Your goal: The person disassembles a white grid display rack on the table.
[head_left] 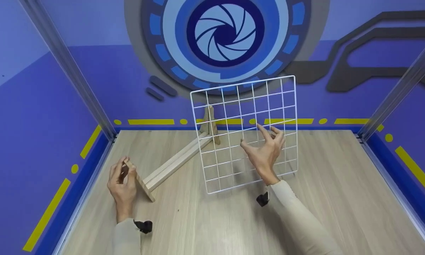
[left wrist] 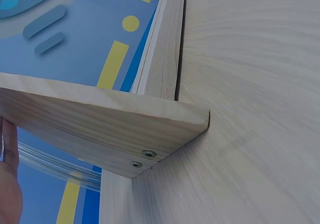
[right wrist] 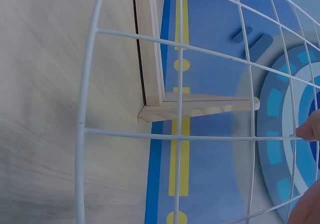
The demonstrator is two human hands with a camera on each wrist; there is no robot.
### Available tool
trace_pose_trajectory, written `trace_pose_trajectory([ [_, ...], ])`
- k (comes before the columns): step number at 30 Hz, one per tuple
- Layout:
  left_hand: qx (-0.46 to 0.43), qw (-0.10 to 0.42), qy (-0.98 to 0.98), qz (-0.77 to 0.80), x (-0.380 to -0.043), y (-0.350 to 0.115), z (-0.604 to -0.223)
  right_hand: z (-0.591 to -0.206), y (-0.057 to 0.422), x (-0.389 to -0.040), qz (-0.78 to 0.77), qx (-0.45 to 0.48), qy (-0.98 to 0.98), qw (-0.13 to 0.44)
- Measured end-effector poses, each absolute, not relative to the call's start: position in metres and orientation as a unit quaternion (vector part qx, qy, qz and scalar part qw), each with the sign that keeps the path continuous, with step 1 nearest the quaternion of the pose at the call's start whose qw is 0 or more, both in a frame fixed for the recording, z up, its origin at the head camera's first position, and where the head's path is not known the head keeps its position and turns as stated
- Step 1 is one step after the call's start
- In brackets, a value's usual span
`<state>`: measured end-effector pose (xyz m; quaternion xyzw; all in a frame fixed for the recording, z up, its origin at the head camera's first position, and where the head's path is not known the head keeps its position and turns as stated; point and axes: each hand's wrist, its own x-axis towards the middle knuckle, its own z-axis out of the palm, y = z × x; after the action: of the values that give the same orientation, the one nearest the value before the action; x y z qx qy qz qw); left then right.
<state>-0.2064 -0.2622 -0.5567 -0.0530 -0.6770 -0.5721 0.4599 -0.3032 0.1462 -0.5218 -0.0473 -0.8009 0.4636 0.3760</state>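
Note:
My left hand (head_left: 122, 184) holds the upper part of the near end board (head_left: 140, 182) of a wooden stand, thumb on one side and fingers on the other. A pale wooden beam (head_left: 178, 161) runs back from it to an upright far end board (right wrist: 200, 108). Two screw heads (left wrist: 149, 154) show on the near board in the left wrist view. With spread fingertips, my right hand (head_left: 267, 150) grips the wires of a white wire grid panel (head_left: 242, 84). This panel stands tilted, partly in front of the stand's far end; whether its lower edge touches the table is unclear.
A light wood-grain table (head_left: 212, 223) lies under everything. Behind it rises a blue printed wall (head_left: 102, 81) with yellow marks. Metal posts (head_left: 70, 67) stand at the back left and back right corners. Small black devices (head_left: 145, 226) sit at both wrists.

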Motion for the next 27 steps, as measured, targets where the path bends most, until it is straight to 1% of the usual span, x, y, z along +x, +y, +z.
trace_pose_trajectory([
  [5, -0.053, 0.457, -0.675, -0.578, -0.206, -0.261, -0.556, -0.525, 0.153, -0.303, 0.456, -0.06, -0.808, 0.368],
  [14, -0.069, 0.468, -0.67, -0.573, -0.209, -0.263, -0.557, -0.528, 0.166, -0.301, 0.447, -0.077, -0.818, 0.354],
  [23, -0.045, 0.454, -0.673, -0.582, -0.206, -0.262, -0.557, -0.535, 0.179, -0.302, 0.438, -0.095, -0.827, 0.339],
  [27, -0.04, 0.453, -0.674, -0.582, -0.212, -0.267, -0.57, -0.538, 0.183, -0.303, 0.433, -0.102, -0.831, 0.333],
])
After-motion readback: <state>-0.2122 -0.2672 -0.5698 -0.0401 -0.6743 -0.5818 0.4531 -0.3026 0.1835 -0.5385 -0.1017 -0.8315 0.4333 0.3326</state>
